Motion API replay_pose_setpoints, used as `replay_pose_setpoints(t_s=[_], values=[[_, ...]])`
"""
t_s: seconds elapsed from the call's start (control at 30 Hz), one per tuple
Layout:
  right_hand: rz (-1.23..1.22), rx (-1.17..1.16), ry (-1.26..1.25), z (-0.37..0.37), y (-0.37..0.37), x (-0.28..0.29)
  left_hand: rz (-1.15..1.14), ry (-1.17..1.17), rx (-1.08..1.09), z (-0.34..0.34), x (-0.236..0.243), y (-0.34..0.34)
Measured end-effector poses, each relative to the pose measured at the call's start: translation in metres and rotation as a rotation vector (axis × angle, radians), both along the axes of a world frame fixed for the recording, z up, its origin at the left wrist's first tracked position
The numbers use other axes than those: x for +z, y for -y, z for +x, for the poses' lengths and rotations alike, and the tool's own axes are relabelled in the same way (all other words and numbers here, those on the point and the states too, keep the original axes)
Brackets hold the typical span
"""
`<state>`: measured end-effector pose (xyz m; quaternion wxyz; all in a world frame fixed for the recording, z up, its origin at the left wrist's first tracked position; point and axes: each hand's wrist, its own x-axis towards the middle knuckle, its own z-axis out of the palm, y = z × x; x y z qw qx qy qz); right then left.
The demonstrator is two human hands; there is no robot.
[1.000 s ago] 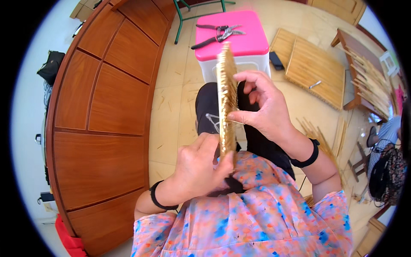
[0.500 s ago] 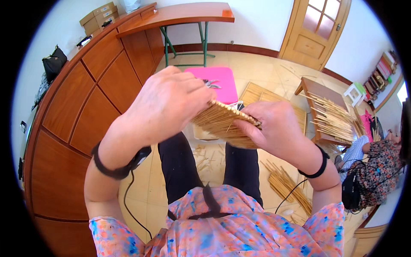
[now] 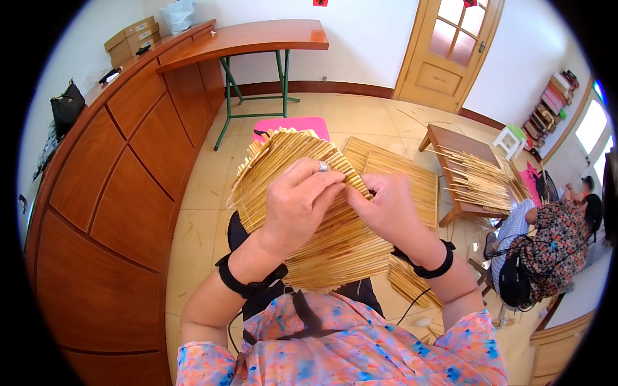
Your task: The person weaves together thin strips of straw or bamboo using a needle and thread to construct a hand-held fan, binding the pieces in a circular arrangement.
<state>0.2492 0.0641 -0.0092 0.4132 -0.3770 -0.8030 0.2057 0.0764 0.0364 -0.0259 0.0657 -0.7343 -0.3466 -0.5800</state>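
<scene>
A round-edged mat of bound straw-coloured stalks point(image 3: 328, 257) lies tilted across my lap, its bundled upper rim curving from left to right. My left hand point(image 3: 296, 206), a ring on one finger, rests over it with fingertips pinched at the right part of that rim. Just beside those fingers my right hand point(image 3: 386, 212) grips the same rim, thumb on top and fingers curled at the edge. Whether a thread is between the fingertips I cannot tell. Beyond the mat a pink stool top point(image 3: 309, 126) shows, mostly hidden.
A wooden cabinet point(image 3: 129, 212) curves along my left; a green-legged table point(image 3: 257, 35) stands ahead. At right are square stalk panels point(image 3: 418, 199), a low table point(image 3: 444, 135) with loose stalks point(image 3: 476, 180), stalk bundles point(image 3: 409, 283) on the floor and a seated person point(image 3: 550, 251).
The mat has swung from upright and edge-on to spread flatter across my lap. My left hand has come down and inward from its raised grip half a second ago, close beside my right.
</scene>
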Motion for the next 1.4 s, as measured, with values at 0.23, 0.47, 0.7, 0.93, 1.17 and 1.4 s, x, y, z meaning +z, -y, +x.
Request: replay_pose_setpoints(t_s=[0.23, 0.47, 0.7, 0.93, 1.17, 1.4], values=[[-0.151, -0.011, 0.012, 0.002, -0.002, -0.029, -0.089, -0.078, -0.04, -0.006, -0.025, -0.004], [-0.056, -0.017, 0.05, 0.0, -0.006, -0.05, -0.006, -0.172, -0.034, -0.005, -0.028, 0.007], [-0.113, -0.098, 0.053, 0.006, -0.021, -0.066, -0.215, 0.086, -0.44, -0.015, -0.012, 0.029], [-0.144, -0.066, 0.044, 0.0, -0.018, -0.057, -0.747, 0.456, -0.725, -0.006, -0.009, 0.027], [-0.097, -0.062, 0.089, -0.005, -0.02, -0.049, -0.713, 0.587, -0.525, -0.03, 0.015, 0.039], [-0.077, -0.187, 0.041, 0.021, -0.042, -0.048, -0.291, 0.591, -0.536, -0.207, 0.081, 0.132]])
